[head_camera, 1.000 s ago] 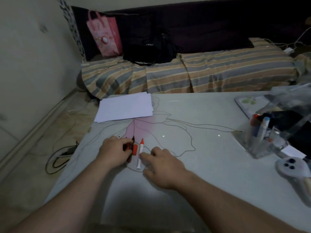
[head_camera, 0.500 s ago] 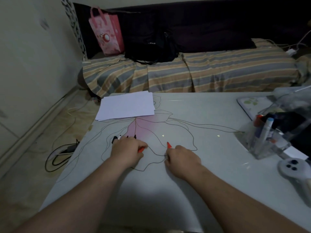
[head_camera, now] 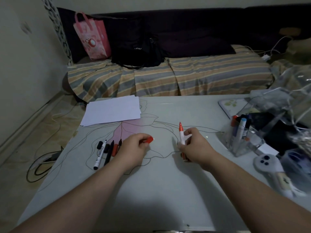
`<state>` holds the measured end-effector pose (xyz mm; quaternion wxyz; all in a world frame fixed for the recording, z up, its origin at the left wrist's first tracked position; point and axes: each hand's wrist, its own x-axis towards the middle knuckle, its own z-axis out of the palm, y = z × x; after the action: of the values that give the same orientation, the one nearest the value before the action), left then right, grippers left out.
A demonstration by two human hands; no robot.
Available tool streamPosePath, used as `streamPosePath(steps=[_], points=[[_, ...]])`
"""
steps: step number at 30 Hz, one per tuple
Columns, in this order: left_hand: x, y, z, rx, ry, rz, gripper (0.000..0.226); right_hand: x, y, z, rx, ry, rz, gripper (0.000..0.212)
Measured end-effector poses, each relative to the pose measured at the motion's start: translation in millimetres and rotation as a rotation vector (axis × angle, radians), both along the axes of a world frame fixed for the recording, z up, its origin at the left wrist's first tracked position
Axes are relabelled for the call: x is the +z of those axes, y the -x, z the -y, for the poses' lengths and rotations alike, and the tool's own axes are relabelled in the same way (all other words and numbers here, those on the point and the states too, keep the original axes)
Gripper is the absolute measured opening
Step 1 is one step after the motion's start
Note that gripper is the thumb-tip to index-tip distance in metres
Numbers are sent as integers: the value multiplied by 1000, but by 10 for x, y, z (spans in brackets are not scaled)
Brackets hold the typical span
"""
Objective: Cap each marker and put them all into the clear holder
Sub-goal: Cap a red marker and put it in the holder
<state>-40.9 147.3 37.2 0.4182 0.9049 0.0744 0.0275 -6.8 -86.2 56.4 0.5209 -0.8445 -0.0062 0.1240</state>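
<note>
My right hand (head_camera: 195, 145) grips an uncapped red marker (head_camera: 181, 137) with a white barrel, tip pointing up and away. My left hand (head_camera: 134, 147) pinches a red cap (head_camera: 149, 140) between its fingertips, about a hand's width left of the marker. Left of that hand, more markers lie on the table: a white-barrelled black marker (head_camera: 100, 154), a black marker (head_camera: 109, 153), loose black caps (head_camera: 99, 145) and a red-bodied piece (head_camera: 114, 149). The clear holder (head_camera: 242, 144) stands at the right with several capped markers inside.
A stack of white paper (head_camera: 111, 111) lies at the table's far left. A grey game controller (head_camera: 269, 165) sits at the right edge, with plastic bags and a dark object behind the holder. Beyond the table is a striped couch with a pink bag (head_camera: 91, 36).
My hands have drawn apart and lifted: the right one raised the red marker and moved right, the left one came away holding the red cap, uncovering the markers on the table.
</note>
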Motion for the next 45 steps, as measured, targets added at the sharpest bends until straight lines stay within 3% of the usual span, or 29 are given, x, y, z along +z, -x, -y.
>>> streamPosePath(steps=[3,9,12,18,28,35,45], points=[[27,-34,116,12,245,30,25,121,23,115,29,-135,42,24],[94,-76,291,-74,527,89,31,213,-9,339,236,74,258,37],[113,-97,335,-63,546,128,30,279,-11,402,289,153,326,15],[164,-96,392,-76,488,158,27,360,16,453,226,220,412,16],[247,-40,485,-121,284,164,30,294,30,386,120,603,794,24],[288,-38,499,-166,15,247,32,239,43,331,125,640,796,23],[347,-17,536,-183,-23,265,30,255,47,307,90,540,760,24]])
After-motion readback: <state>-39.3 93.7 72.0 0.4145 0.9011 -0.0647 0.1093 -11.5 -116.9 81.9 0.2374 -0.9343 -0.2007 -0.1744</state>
